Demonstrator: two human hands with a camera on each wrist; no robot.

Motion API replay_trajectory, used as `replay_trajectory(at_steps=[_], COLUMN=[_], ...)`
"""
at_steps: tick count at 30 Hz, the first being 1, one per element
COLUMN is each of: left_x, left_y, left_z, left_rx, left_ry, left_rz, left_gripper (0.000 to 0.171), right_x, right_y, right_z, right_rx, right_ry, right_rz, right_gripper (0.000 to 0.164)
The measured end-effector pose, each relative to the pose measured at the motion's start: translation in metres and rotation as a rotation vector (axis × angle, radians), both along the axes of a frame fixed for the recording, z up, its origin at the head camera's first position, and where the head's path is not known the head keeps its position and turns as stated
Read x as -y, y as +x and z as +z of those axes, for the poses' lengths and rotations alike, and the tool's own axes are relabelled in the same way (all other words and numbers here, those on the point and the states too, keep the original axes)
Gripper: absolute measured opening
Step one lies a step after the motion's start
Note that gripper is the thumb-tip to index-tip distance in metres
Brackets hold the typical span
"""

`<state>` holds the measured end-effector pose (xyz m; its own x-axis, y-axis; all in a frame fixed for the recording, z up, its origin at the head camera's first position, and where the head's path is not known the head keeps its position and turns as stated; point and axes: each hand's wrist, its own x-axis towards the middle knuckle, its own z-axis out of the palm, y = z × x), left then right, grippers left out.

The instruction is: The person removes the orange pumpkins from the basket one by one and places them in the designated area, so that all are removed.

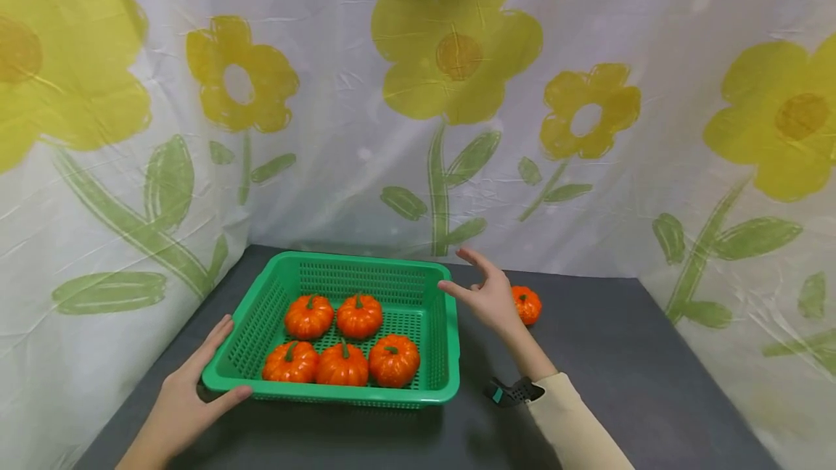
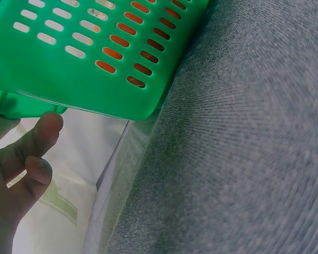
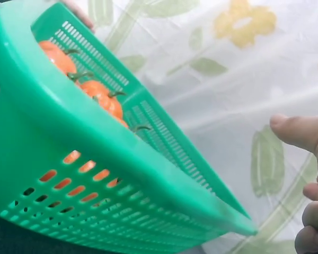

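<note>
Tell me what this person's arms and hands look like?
The left hand and right hand are both ungloved. On the right arm, a plain cream sleeve ends near the wrist, next to a black strap with a small teal patch. No sleeve shows on the left.

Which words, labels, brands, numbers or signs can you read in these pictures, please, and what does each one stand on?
"lower": yellow lettering on the curtain, top right in the head view; the letter before it is cut off by the picture's edge, so the word is probably "Flower".
No readable text shows on the basket, the pumpkins or the band.
</note>
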<state>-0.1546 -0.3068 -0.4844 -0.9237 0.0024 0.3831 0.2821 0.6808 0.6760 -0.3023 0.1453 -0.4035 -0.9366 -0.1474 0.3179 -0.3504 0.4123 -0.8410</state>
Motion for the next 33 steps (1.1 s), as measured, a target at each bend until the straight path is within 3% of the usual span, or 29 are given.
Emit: replay_trajectory(at_steps=[22,28,33], left_x=[-0.001,-0.001,0.000], left_y=[0.002,0.001,0.001], left_z=[-0.002,-0.002,-0.001], left_rx=[0.000,-0.033,-0.017], left_ry=[-0.020,-0.036,-0.032], left_rz=[0.016,0.019,0.019], left_gripper=[0.101,0.101,0.102], right_x=[0.062,0.084,0.102], right_y=[-0.010,-0.015,-0.018], right_z=[0.026,0.030,0.026], right_rx=[-0.041,-0.016,0.026], right_ry=[0.087,0.118,0.106], right_rz=[0.100,0.136,0.145], right_gripper=[0.073,0.076,0.076])
